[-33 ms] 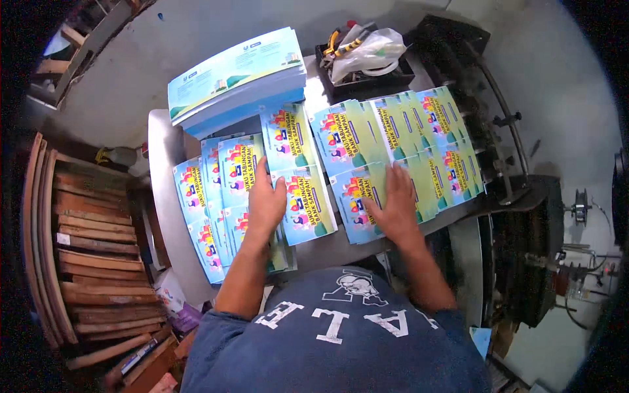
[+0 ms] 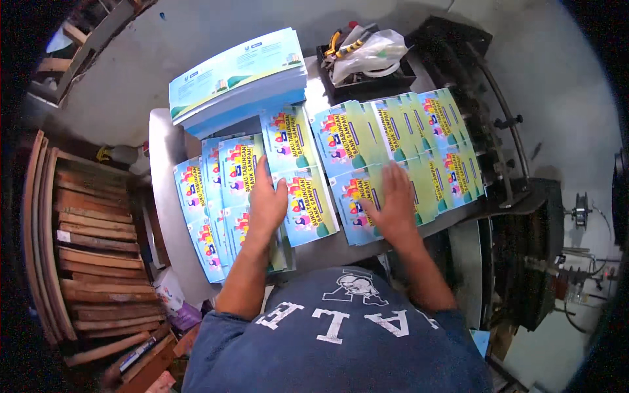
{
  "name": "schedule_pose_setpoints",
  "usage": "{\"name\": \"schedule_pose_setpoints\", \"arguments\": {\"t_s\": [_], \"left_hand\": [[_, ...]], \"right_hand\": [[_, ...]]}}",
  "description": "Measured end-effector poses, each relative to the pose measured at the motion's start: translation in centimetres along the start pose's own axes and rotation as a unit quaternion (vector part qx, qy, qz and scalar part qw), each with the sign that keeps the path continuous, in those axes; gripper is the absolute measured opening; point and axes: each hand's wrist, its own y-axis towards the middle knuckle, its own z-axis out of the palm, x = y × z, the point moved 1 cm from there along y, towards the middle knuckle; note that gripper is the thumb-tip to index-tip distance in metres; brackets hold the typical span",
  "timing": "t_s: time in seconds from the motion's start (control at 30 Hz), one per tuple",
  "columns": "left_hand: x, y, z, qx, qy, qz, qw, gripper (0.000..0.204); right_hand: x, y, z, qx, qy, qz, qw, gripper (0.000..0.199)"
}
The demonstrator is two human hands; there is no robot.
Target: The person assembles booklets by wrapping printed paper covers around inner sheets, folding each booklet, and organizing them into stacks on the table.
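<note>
Printed cover sheets, each showing two colourful covers in blue, yellow and green, lie in overlapping rows on the grey table (image 2: 160, 131). My left hand (image 2: 267, 206) is at the left edge of the middle sheet (image 2: 306, 196), its fingers stretched out and its thumb by the printed face. To the left of that hand lies a fanned row of sheets (image 2: 208, 177). My right hand (image 2: 396, 206) rests flat with fingers extended on the near part of the right-hand row of sheets (image 2: 341, 141). What lies under its palm is hidden.
A tall stack of printed sheets (image 2: 239, 69) stands at the back left of the table. Beside it, a black box (image 2: 373, 88) holds pliers and a plastic bag. Dark machinery (image 2: 504, 124) borders the right side; a wooden slatted rack (image 2: 98, 239) stands at left.
</note>
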Motion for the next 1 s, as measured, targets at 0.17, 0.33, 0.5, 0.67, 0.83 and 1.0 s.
{"name": "schedule_pose_setpoints", "arguments": {"t_s": [0.17, 0.33, 0.5, 0.67, 0.83, 1.0], "left_hand": [[-0.1, -0.7, 1.0, -0.010, -0.060, 0.023, 0.998, 0.064], [1.0, -0.8, 1.8, -0.034, -0.017, 0.058, 0.998, 0.051], [1.1, -0.8, 4.8, 0.100, -0.185, -0.011, 0.978, 0.029], [-2.9, -0.3, 8.7, 0.193, -0.408, -0.194, 0.871, 0.032], [-4.6, -0.9, 10.3, 0.134, -0.461, -0.176, 0.859, 0.031], [-7.4, -1.5, 10.4, 0.180, -0.470, -0.203, 0.840, 0.036]], "right_hand": [[2.3, -1.0, -2.3, 0.254, -0.092, -0.197, 0.942, 0.092], [-0.2, -2.5, -2.5, 0.214, -0.022, -0.255, 0.943, 0.066], [-3.6, -4.7, -1.0, 0.057, 0.145, -0.268, 0.951, 0.044], [-1.2, -2.3, -3.2, 0.038, 0.187, -0.298, 0.935, 0.043], [-5.3, 2.7, -2.5, -0.010, 0.227, 0.032, 0.973, 0.061], [-6.4, 1.8, -2.1, 0.060, 0.248, 0.031, 0.966, 0.070]]}}
